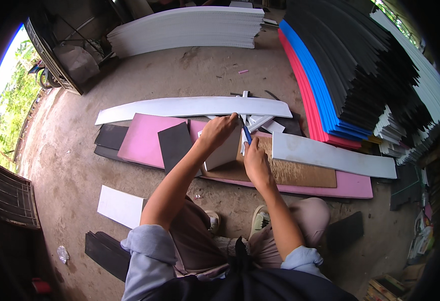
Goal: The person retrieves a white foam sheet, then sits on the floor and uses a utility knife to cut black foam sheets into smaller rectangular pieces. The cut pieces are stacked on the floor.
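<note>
My right hand (256,159) is closed round the blue handle of a slim cutter knife (247,134), its dark blade end pointing away from me. Just left of that end, my left hand (219,131) has its fingers closed; what they hold, if anything, is hidden. Under my hands a pale foam piece (225,153) stands tilted on a scratched brown board (300,173). The board rests on a long pink foam sheet (356,185). A dark rectangular sheet (175,145) leans beside my left forearm.
A long white strip (195,107) lies beyond my hands, another white sheet (330,154) to the right. Tall stacks of black (345,55), blue (312,75) and red sheets (305,93) rise at right. A white stack (190,32) stands at the back, a white block (121,205) near left.
</note>
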Motion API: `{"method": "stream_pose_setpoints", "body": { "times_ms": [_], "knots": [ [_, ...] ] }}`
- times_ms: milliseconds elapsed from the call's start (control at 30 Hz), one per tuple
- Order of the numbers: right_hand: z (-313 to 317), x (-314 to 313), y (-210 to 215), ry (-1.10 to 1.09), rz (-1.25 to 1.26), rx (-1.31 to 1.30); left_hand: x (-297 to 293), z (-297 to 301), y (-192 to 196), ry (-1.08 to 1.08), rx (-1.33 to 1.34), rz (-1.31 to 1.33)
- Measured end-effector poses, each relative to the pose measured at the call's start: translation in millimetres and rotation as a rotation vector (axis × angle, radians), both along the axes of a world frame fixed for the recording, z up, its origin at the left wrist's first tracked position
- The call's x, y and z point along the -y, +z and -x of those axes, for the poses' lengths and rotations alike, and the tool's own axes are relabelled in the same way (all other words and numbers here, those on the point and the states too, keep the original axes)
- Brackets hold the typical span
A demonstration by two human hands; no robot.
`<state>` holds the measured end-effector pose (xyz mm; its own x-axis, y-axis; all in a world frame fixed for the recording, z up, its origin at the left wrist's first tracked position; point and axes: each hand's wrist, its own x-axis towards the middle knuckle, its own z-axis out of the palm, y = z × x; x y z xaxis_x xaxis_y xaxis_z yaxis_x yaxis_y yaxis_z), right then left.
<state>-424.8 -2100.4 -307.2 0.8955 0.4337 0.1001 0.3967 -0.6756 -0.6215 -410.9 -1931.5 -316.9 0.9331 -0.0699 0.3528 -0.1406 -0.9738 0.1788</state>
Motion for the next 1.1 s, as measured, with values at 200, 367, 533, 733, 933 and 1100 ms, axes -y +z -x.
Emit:
{"method": "stream_pose_setpoints", "body": {
  "times_ms": [200,367,533,733,933,1100],
  "knots": [
    [-17.7,-7.0,-7.6,0.022,0.055,-0.025,7.6,1.3,-0.8,-0.064,0.027,-0.002],
    [-7.5,-8.5,-2.1,0.057,0.097,-0.087,-4.6,3.7,-7.0,-0.001,0.019,-0.071],
    [-5.2,-0.6,-5.7,0.031,0.075,-0.075,-0.5,0.0,-9.4,-0.009,0.036,-0.007],
    [-7.7,-0.7,4.6,-0.058,-0.060,-0.020,-4.4,-0.9,-2.5,0.037,0.003,0.008],
    [-9.8,-6.4,-4.3,-0.033,-0.096,-0.028,-1.2,-1.2,6.4,0.089,-0.032,0.025],
    [-5.6,-13.9,0.6,-0.033,-0.097,-0.043,-6.1,-2.1,2.8,0.085,0.003,0.025]
  ]
}}
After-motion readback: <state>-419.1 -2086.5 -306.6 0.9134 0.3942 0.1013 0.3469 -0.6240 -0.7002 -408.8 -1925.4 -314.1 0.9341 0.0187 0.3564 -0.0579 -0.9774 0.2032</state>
